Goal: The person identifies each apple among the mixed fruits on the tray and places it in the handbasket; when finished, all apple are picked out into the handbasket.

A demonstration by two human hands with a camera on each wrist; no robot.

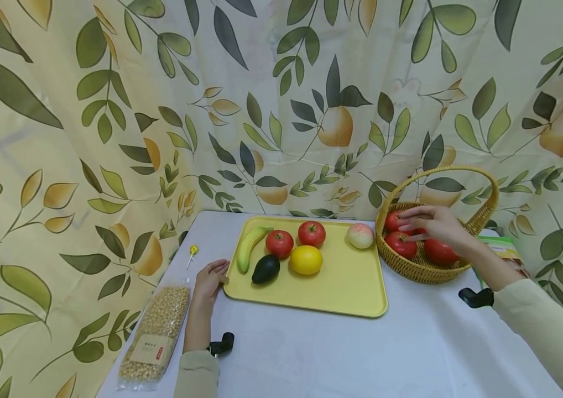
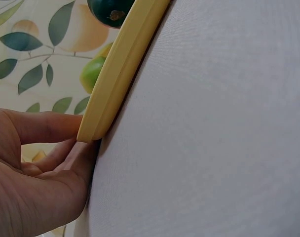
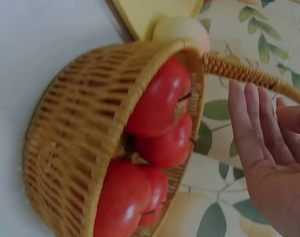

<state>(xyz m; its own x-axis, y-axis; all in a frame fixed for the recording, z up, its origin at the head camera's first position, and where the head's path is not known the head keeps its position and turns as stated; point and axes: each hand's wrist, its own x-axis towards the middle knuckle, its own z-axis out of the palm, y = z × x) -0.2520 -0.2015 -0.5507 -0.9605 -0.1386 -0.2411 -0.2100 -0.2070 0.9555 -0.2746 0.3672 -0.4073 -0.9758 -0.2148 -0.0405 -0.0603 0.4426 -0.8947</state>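
My left hand [image 1: 212, 279] is at the left edge of the yellow tray [image 1: 341, 290]; in the left wrist view its fingers and thumb pinch the tray's rim [image 2: 98, 116]. On the tray lie a banana [image 1: 250, 246], a dark avocado [image 1: 265, 269], a yellow lemon [image 1: 306, 260], two red apples [image 1: 279, 244] and a pale pink peach [image 1: 360, 236]. My right hand [image 1: 433, 225] hovers over the wicker basket [image 1: 418, 272], fingers extended and holding nothing. Several red apples [image 3: 160, 98] sit inside the basket, below the palm.
A bag of pale grains or beans [image 1: 157, 331] lies left of my left forearm, with a yellow lollipop [image 1: 193, 251] behind it. The basket's tall handle [image 1: 441, 170] arches over the apples. A green-and-white packet [image 1: 502, 246] is partly hidden behind my right arm. A patterned curtain [image 1: 281, 110] borders the table.
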